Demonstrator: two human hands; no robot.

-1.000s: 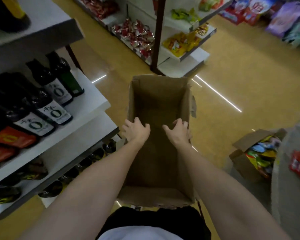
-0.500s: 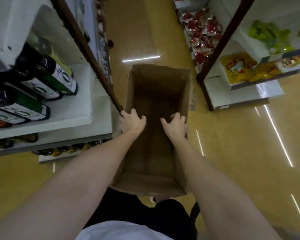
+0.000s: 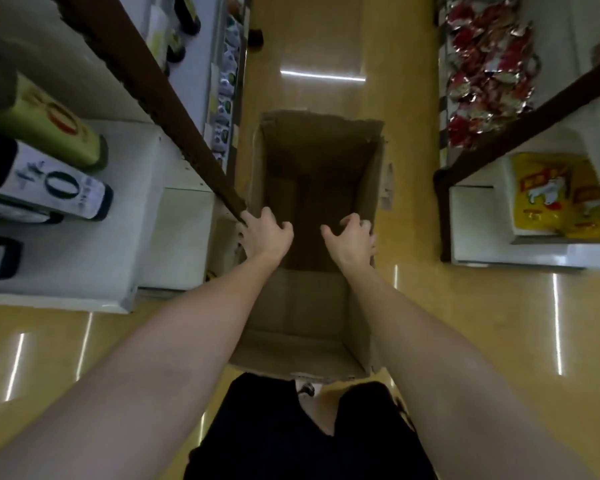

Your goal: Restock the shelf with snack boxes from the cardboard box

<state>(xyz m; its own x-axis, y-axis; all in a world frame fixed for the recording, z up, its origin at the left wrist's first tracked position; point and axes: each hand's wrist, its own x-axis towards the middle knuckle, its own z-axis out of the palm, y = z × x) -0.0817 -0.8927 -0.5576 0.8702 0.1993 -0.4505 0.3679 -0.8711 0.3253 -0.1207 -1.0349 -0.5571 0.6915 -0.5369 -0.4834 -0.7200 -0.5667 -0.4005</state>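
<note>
An open brown cardboard box (image 3: pixel 312 188) hangs in front of me above the yellow floor, and its inside shows nothing in it. My left hand (image 3: pixel 265 235) grips the box's left wall, fingers curled over the rim. My right hand (image 3: pixel 352 237) grips the right wall the same way. No snack boxes show inside the box. The box's left edge sits close to the brown upright post (image 3: pixel 174 109) of the left shelf.
The white left shelf (image 3: pixel 146 209) carries dark bottles (image 3: pixel 49 181) and a green tin (image 3: pixel 45 123). On the right, another shelf (image 3: pixel 482 216) holds red snack bags (image 3: pixel 485 74) and yellow packs (image 3: pixel 561 195). An aisle of yellow floor (image 3: pixel 326 46) runs ahead between them.
I have turned with the box held in both hands; the view swung so the aisle now lies straight ahead. The second box of goods on the floor has left the view.
</note>
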